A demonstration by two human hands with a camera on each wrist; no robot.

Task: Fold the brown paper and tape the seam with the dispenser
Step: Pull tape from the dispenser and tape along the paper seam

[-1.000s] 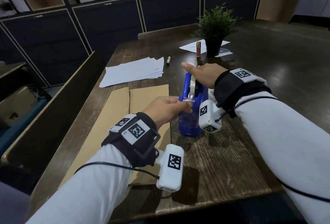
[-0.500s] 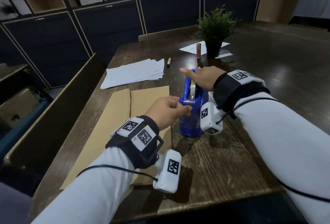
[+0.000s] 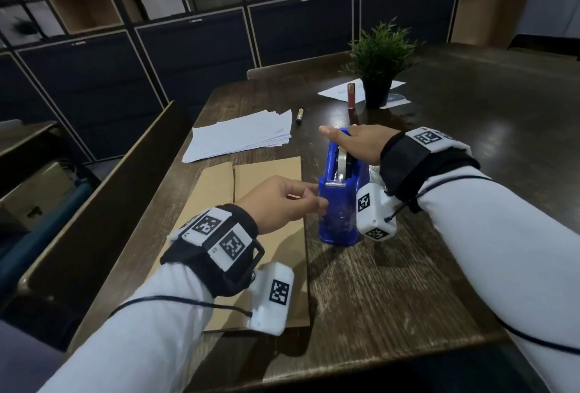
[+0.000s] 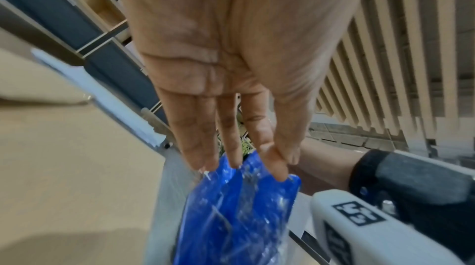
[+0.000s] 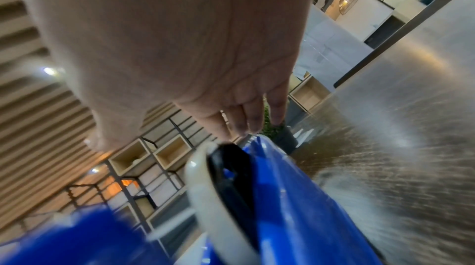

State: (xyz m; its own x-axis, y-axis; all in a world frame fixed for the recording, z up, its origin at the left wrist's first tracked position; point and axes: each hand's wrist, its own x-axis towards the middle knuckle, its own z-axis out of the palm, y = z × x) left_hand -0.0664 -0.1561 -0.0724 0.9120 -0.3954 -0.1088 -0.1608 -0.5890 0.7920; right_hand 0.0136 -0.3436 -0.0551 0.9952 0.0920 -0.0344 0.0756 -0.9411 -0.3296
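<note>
A blue tape dispenser (image 3: pixel 339 204) (image 4: pixel 239 208) (image 5: pixel 295 208) stands on the dark wooden table, just right of the folded brown paper (image 3: pixel 266 173) (image 4: pixel 64 168). Its tape roll (image 3: pixel 342 160) (image 5: pixel 200 188) sits in the middle. My right hand (image 3: pixel 351 145) (image 5: pixel 252 125) rests flat on top of the dispenser, fingers straight over its far end. My left hand (image 3: pixel 317 201) (image 4: pixel 280 159) is at the near cutter end. Its thumb and index finger pinch together on what looks like a glinting clear tape end. The other fingers hang straight beside the blue body.
A stack of white sheets (image 3: pixel 238 138) lies beyond the brown paper, with a marker (image 3: pixel 300 115) next to it. A potted plant (image 3: pixel 378 63) and a reddish tube (image 3: pixel 351 96) stand farther back. A wooden bench back (image 3: pixel 125 173) runs along the table's left edge.
My left hand has slipped from the cutter blade a little down and toward me, still pinching. The right hand stays on top of the dispenser.
</note>
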